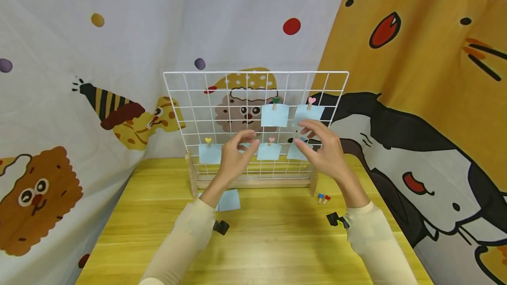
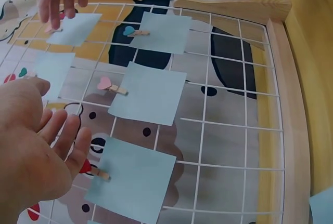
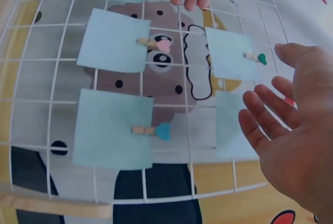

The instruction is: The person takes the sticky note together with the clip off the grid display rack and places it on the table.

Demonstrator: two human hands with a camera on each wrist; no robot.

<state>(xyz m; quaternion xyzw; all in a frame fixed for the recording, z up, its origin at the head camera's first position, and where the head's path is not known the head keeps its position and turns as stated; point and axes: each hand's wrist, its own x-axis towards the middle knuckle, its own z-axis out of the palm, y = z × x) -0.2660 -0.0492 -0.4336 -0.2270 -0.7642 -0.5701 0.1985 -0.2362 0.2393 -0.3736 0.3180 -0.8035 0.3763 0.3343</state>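
A white wire grid point(image 1: 237, 72) stands upright, with pale blue paper squares clipped to it by small wooden pegs topped with coloured hearts. My left hand point(image 1: 236, 153) is in front of its lower row, fingers loosely bent and holding nothing. It partly covers one square point(image 2: 136, 182), whose red-heart peg point(image 2: 99, 173) shows in the left wrist view. My right hand point(image 1: 324, 148) hovers at the lower right squares, relaxed, with a gap between thumb and fingers. Near it are the upper right square point(image 1: 306, 113) with a pink-heart peg point(image 1: 311, 102) and the blue-heart peg point(image 3: 162, 131).
Loose blue squares point(image 1: 229, 200) lie on the wooden table point(image 1: 269, 250) beside my left forearm. Two pegs point(image 1: 323, 198), one blue and one red, lie right of the grid's wooden base point(image 1: 253, 183). A printed cartoon curtain point(image 1: 130, 21) hangs behind.
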